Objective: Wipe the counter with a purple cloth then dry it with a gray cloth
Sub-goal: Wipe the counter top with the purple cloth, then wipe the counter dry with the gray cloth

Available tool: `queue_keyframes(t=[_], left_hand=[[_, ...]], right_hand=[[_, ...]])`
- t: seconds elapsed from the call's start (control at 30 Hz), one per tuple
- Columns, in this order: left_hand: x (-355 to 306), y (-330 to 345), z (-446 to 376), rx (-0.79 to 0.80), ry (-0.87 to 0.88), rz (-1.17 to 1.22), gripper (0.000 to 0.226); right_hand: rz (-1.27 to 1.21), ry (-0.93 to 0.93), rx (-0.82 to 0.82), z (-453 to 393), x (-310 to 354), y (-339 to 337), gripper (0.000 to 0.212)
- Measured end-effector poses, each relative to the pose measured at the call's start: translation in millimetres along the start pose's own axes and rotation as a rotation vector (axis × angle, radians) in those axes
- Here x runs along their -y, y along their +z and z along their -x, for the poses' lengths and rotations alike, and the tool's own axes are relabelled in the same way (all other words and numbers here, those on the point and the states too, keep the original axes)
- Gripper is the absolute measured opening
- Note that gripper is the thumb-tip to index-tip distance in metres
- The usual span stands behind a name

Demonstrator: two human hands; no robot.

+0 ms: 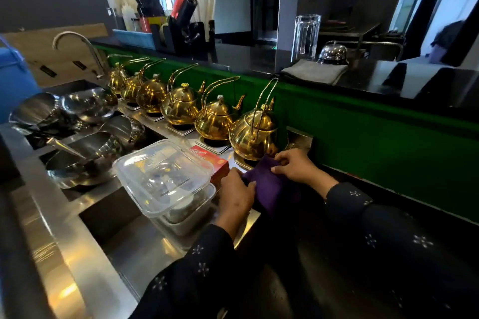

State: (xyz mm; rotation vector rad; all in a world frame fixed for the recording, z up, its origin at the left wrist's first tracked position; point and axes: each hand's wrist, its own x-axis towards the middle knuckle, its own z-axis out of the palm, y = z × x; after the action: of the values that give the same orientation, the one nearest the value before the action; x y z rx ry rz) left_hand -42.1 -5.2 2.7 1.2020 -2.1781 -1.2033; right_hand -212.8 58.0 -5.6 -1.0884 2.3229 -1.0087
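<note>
Head view: purple cloth (267, 186) pinched between left hand (237, 195) and right hand (295, 164).

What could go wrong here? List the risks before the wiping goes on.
1. The shiny gold kettle stands right behind the folded purple cloth held by the left hand and right hand; a sweep might knock it.
2. The small red cardboard box beside the left hand could be shoved or dampened.
</note>
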Motion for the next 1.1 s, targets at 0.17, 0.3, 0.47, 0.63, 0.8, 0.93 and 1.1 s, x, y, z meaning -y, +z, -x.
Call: queue_keyframes(t=[0.17, 0.3, 0.47, 0.63, 0.8, 0.93, 1.1], left_hand=[[-4, 6, -1, -0.098, 0.262, -0.586, 0.06], [-4, 17, 1, 0.023, 0.456, -0.642, 0.041], [9, 23, 8, 0.048, 0.47, -0.686, 0.033], [11, 23, 11, 0.039, 0.536, -0.688, 0.036], [4, 25, 4, 0.067, 0.511, -0.735, 0.039], [-38, 22, -7, 0.026, 0.567, -0.656, 0.038], [-123, 13, -32, -0.127, 0.804, -0.605, 0.032]], right_hand=[[0.193, -0.028, -0.157, 5, -4, 2, 0.032], [0.302, -0.268, -0.211, 21, -7, 1, 0.026], [0.367, -0.356, -0.171, 34, -17, 8, 0.04], [0.502, -0.398, -0.107, 37, -21, 11, 0.033], [0.522, -0.332, -0.01, 43, -15, 4, 0.039], [0.466, -0.392, -0.201, 47, -2, -23, 0.036], [0.403, -0.394, -0.536, 37, 19, -91, 0.025]])
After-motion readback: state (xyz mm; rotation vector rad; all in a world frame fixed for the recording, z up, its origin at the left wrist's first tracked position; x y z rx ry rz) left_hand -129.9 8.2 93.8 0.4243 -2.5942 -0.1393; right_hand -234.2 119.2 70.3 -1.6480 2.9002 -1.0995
